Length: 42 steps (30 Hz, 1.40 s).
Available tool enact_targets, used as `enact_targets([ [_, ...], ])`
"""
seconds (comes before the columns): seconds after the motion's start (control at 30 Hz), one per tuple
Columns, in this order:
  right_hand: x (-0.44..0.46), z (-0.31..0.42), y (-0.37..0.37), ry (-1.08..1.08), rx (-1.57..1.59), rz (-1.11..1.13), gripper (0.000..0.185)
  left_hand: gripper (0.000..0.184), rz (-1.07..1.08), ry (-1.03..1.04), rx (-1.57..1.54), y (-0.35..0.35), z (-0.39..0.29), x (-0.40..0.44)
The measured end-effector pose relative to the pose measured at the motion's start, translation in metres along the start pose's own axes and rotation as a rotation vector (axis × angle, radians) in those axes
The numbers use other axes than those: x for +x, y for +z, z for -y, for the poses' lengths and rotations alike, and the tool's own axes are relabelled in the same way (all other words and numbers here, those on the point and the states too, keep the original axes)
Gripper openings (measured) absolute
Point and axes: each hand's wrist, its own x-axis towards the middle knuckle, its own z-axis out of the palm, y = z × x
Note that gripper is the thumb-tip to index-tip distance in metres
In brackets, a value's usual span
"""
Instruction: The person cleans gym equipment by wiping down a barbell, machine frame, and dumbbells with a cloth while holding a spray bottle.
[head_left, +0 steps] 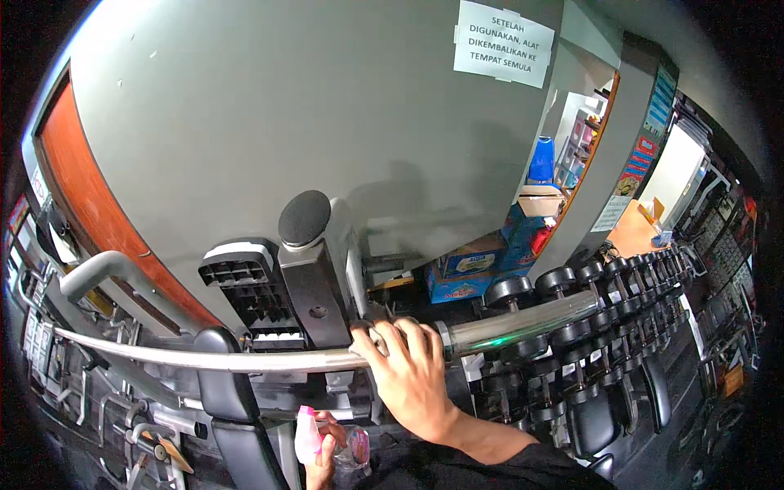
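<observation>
A long metal barbell [269, 361] lies across the view in front of me. My right hand [408, 371] is closed over its bar, just left of the thick silver sleeve [523, 321]. A bit of pale material shows at the fingertips, too small to tell what it is. Lower down, my left hand [325, 453] grips a spray bottle with a white and pink spray head [307, 437]. The bottle's clear body [354, 449] shows to the right of the fingers, below the bar.
Behind the bar stands a dark upright post [314, 294] with a round black pad. A black padded bench [224, 384] is at left. Racks of dumbbells [572, 327] run along the right. Blue cartons [461, 273] sit by the grey wall [286, 114], which carries a paper sign [505, 42].
</observation>
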Motion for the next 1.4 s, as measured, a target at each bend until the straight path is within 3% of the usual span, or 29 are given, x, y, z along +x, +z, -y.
enact_targets([
  [0.13, -0.022, 0.0, 0.008, -0.029, 0.04, -0.086, 0.04, 0.054, 0.01, -0.026, 0.008, 0.001, 0.001, 0.004],
  [0.33, -0.045, -0.001, 0.012, -0.016, 0.134, -0.083, 0.04, 0.053, 0.022, -0.028, 0.042, 0.0, -0.001, 0.008],
  [0.47, -0.069, -0.004, 0.031, -0.008, 0.309, -0.208, 0.036, 0.052, 0.038, -0.031, -0.053, -0.003, 0.003, 0.007],
  [0.57, -0.089, -0.004, 0.047, 0.162, 0.752, -0.312, 0.031, 0.049, -0.057, -0.038, -0.056, -0.006, 0.001, 0.006],
  [0.67, -0.103, 0.0, 0.055, 0.638, 1.268, -0.058, 0.034, 0.049, -0.08, 0.029, -0.048, -0.012, -0.002, 0.008],
  [0.7, -0.114, -0.003, 0.076, 0.992, 1.99, -0.048, 0.03, 0.049, -0.081, 0.03, -0.047, -0.014, -0.003, 0.007],
  [0.73, -0.117, -0.012, 0.089, 1.287, 2.398, 0.038, 0.023, 0.05, -0.079, 0.043, -0.042, -0.015, -0.004, 0.007],
  [0.8, -0.12, -0.013, 0.104, 1.644, 2.471, -0.096, 0.023, 0.052, -0.081, 0.077, -0.033, -0.018, -0.007, 0.006],
  [0.83, -0.118, -0.024, 0.113, 1.379, 3.102, 0.004, 0.024, 0.052, -0.085, 0.083, -0.032, -0.019, -0.009, 0.005],
  [0.87, -0.12, -0.03, 0.115, 1.285, 2.99, 0.041, 0.026, 0.052, -0.078, 0.071, -0.027, -0.019, -0.01, 0.003],
  [0.93, -0.109, -0.031, 0.131, 0.92, 2.933, -0.238, 0.033, 0.052, -0.069, 0.058, -0.022, -0.018, -0.013, -0.001],
  [0.97, -0.079, -0.022, 0.082, 1.21, 2.747, -0.191, 0.038, 0.052, -0.1, 0.06, -0.025, -0.015, -0.015, -0.004],
  [1.0, -0.08, -0.028, 0.086, 0.876, 2.906, -0.103, 0.042, 0.052, -0.131, 0.064, -0.029, -0.013, -0.016, -0.006],
  [1.07, -0.083, -0.027, 0.086, 0.595, 2.915, -0.046, 0.039, 0.051, -0.097, 0.059, -0.047, -0.017, -0.014, -0.009],
  [1.1, -0.083, -0.024, 0.082, 0.594, 2.913, -0.035, 0.039, 0.051, -0.098, 0.06, -0.062, -0.016, -0.017, -0.01],
  [1.17, -0.085, -0.02, 0.073, 1.118, 2.654, -0.138, 0.032, 0.05, -0.106, 0.06, -0.084, -0.015, -0.017, -0.014],
  [1.27, -0.098, -0.02, 0.08, 1.178, 2.632, -0.225, 0.029, 0.05, -0.106, 0.04, -0.068, -0.018, -0.011, -0.017],
  [1.3, -0.093, -0.014, 0.062, 1.037, 2.608, -0.223, 0.029, 0.049, -0.107, 0.041, -0.059, -0.017, -0.011, -0.017],
  [1.33, -0.095, -0.011, 0.054, 1.037, 2.607, -0.223, 0.029, 0.049, -0.107, 0.043, -0.048, -0.016, -0.011, -0.017],
  [1.4, -0.102, -0.009, 0.045, 1.075, 2.231, -0.195, 0.03, 0.047, -0.115, 0.048, -0.059, -0.013, -0.015, -0.018],
])
